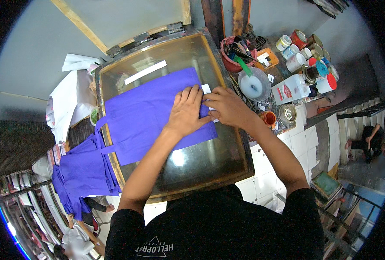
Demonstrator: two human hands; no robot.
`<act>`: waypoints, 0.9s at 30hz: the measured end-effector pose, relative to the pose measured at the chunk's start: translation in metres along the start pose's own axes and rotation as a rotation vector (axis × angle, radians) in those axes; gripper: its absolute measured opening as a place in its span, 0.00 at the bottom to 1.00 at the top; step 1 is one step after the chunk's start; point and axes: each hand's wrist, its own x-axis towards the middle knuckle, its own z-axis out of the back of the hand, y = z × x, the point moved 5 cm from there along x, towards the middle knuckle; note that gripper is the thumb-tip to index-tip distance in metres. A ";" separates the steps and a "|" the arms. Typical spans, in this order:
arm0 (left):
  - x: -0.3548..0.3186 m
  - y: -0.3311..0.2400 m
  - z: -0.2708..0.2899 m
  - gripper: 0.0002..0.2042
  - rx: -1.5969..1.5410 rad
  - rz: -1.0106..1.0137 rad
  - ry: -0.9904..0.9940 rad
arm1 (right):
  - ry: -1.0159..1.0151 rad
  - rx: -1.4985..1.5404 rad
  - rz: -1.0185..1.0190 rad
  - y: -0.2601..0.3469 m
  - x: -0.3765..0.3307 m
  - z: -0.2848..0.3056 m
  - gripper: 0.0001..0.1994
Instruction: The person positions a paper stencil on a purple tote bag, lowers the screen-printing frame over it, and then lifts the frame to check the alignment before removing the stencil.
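A purple fabric tote bag lies flat on a glass-topped, wood-edged table, its handles pointing left. My left hand rests open on the bag near its right edge, palm down. My right hand is at that same edge, its fingers bent and drawn together as if pinching the border; exactly what lies between the fingertips is partly hidden. A white strip shows beside those fingers, partly covered by them. Another white strip lies on the glass beyond the bag.
More purple bags are heaped at the table's left. A hinged frame stands raised behind. On the right are a red basin of tools, a whitish bowl, a plastic jug and several paint cans. Other people sit farther off.
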 end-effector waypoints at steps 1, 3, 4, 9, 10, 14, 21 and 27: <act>0.000 0.001 0.001 0.46 -0.024 0.012 0.019 | -0.006 -0.011 0.012 0.000 0.002 0.002 0.20; -0.003 0.002 0.008 0.45 -0.066 0.019 0.014 | -0.014 -0.028 0.032 0.001 0.004 0.005 0.23; -0.007 0.005 0.013 0.45 -0.082 0.015 -0.011 | 0.000 -0.042 0.039 0.003 0.006 0.004 0.23; -0.035 0.046 0.037 0.40 -0.048 0.056 -0.114 | 0.060 -0.021 -0.001 0.000 0.004 0.004 0.24; -0.043 0.059 0.041 0.38 -0.010 0.076 -0.119 | 0.070 -0.011 -0.012 0.001 0.005 0.005 0.24; -0.054 0.087 0.053 0.35 0.136 0.026 -0.118 | 0.117 0.015 -0.046 0.000 0.005 0.005 0.24; -0.048 0.100 0.042 0.37 0.195 -0.059 -0.079 | 0.151 -0.004 -0.063 -0.001 0.008 0.004 0.25; -0.049 0.101 0.036 0.37 0.213 -0.019 -0.031 | 0.126 0.029 -0.081 0.004 0.008 0.014 0.25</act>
